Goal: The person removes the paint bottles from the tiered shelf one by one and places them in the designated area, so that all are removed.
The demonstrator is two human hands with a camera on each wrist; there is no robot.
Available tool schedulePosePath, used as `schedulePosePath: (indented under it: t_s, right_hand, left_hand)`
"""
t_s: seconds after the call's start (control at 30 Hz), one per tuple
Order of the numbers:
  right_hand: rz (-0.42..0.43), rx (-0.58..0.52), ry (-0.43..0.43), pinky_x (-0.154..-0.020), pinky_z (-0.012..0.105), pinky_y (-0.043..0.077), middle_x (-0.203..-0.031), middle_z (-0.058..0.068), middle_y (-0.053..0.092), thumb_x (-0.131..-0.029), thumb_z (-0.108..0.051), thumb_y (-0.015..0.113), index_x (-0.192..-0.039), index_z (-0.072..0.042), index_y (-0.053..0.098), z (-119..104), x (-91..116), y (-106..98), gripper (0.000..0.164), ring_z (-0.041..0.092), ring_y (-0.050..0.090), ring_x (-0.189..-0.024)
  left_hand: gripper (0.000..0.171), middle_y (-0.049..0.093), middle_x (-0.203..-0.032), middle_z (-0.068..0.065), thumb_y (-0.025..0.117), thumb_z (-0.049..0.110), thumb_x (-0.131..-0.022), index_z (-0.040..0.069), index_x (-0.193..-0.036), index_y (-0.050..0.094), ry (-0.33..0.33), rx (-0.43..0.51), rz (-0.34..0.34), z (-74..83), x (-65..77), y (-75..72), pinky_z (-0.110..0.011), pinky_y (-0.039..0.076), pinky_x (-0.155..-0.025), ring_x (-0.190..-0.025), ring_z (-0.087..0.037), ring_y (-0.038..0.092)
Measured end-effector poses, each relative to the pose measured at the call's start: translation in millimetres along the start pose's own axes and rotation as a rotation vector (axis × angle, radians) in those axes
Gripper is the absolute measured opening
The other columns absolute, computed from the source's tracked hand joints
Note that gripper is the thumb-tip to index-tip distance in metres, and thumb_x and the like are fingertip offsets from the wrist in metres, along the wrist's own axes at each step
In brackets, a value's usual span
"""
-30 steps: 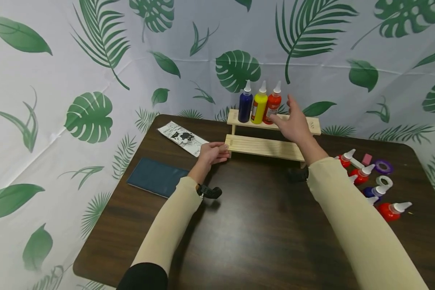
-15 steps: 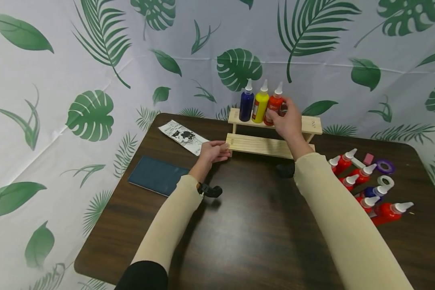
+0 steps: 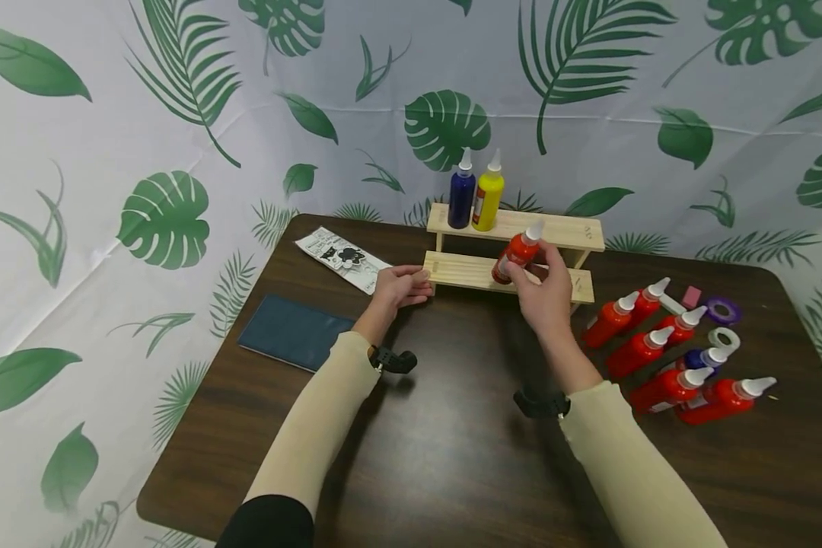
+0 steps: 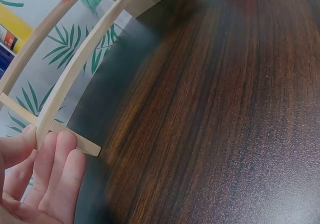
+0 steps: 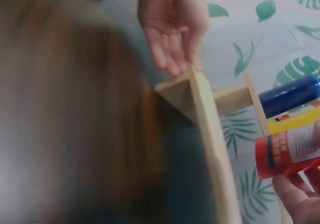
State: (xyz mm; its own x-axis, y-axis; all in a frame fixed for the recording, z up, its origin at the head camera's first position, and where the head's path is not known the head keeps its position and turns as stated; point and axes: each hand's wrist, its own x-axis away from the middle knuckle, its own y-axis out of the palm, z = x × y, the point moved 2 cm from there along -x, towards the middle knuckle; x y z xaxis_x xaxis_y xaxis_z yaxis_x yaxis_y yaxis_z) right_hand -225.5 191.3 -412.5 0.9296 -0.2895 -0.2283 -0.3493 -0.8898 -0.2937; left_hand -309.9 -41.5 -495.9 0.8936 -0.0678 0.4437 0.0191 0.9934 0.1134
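Note:
A two-step wooden rack (image 3: 460, 272) stands at the back of the table. My left hand (image 3: 396, 289) pinches the left end of its lower step, thumb above and fingers below, as the left wrist view shows on the step's board (image 4: 70, 73). In my right hand (image 3: 549, 299) is a red squeeze bottle (image 3: 514, 257) with a white nozzle, tilted, in front of the upper step and over the lower one. Its base faces the camera in the right wrist view. A dark blue bottle (image 3: 461, 202) and a yellow bottle (image 3: 488, 204) stand upright on the upper step's left part.
Several red bottles (image 3: 635, 353) and a blue bottle (image 3: 699, 361) lie or lean at the right. Beyond them are a purple tape roll (image 3: 723, 310), a white roll (image 3: 724, 339) and a pink block (image 3: 691, 297). At the left are a dark notebook (image 3: 294, 332) and a printed packet (image 3: 339, 259).
My right hand has closed round the red bottle on the upper step, lifted it off and brought it forward and down over the lower step. The left hand has stayed put.

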Motion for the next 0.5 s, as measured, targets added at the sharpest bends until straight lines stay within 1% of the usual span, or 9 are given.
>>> schedulePosePath:
  t_s: [0.13,0.27,0.4,0.5]
  right_hand:
    - [0.013,0.0,0.046,-0.094,0.041,0.05,-0.132,0.01,0.054,-0.087,-0.012,0.071,-0.137,-0.01,0.049,14.6,33.2,-18.6,0.054,0.029,0.058,-0.115]
    - [0.071,0.059,0.094,-0.095,0.042,0.049,-0.131,0.01,0.056,-0.086,-0.008,0.071,-0.136,-0.009,0.049,32.2,58.2,-39.2,0.054,0.026,0.058,-0.115]
    - [0.137,0.158,0.149,-0.096,0.046,0.048,-0.132,0.011,0.057,-0.087,-0.008,0.07,-0.137,-0.008,0.048,50.0,75.7,-56.0,0.054,0.027,0.057,-0.115]
    - [0.165,0.223,0.171,-0.096,0.049,0.048,-0.136,0.012,0.054,-0.088,-0.009,0.069,-0.138,-0.008,0.046,60.0,82.5,-64.3,0.055,0.029,0.055,-0.119]
  left_hand:
    - [0.033,0.073,-0.083,-0.01,0.073,0.017,-0.086,0.005,-0.115,0.067,-0.009,0.005,-0.003,-1.3,0.3,0.7,-0.031,0.06,-0.064,-0.068,-0.018,0.071]
    - [0.032,0.073,-0.083,-0.01,0.073,0.016,-0.086,0.005,-0.115,0.067,-0.004,0.008,-0.001,-1.7,0.9,1.1,-0.031,0.06,-0.064,-0.067,-0.018,0.071]
    - [0.032,0.073,-0.084,-0.011,0.073,0.017,-0.086,0.005,-0.115,0.066,0.004,0.002,-0.003,-1.0,1.2,1.2,-0.03,0.06,-0.065,-0.067,-0.017,0.071]
    - [0.032,0.073,-0.085,-0.011,0.073,0.017,-0.086,0.004,-0.115,0.066,0.005,0.0,-0.001,-0.2,0.9,1.2,-0.03,0.06,-0.065,-0.067,-0.017,0.071]
